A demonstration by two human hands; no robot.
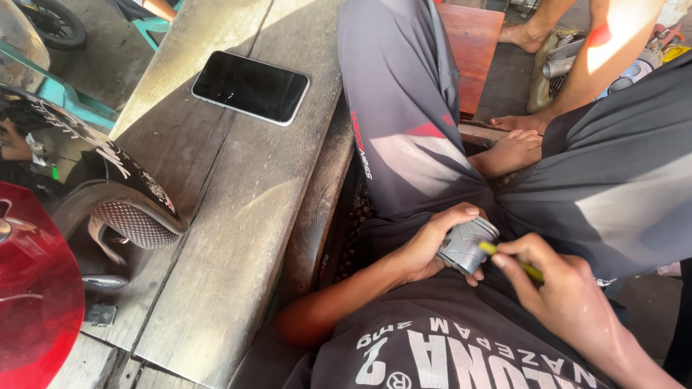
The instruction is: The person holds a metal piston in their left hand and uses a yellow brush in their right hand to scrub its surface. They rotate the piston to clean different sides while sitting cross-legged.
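Note:
In my lap, my left hand wraps around a small grey metal cylinder with grooves, an engine piston. My right hand grips a thin yellow-green tool like a pen, its tip resting on the piston's top rim. Both hands sit over my grey trousers and dark printed shirt.
A weathered wooden bench runs along my left with a black smartphone lying on it. A black helmet and a red shiny part sit at the far left. Another person's bare legs and feet stand at top right near metal parts.

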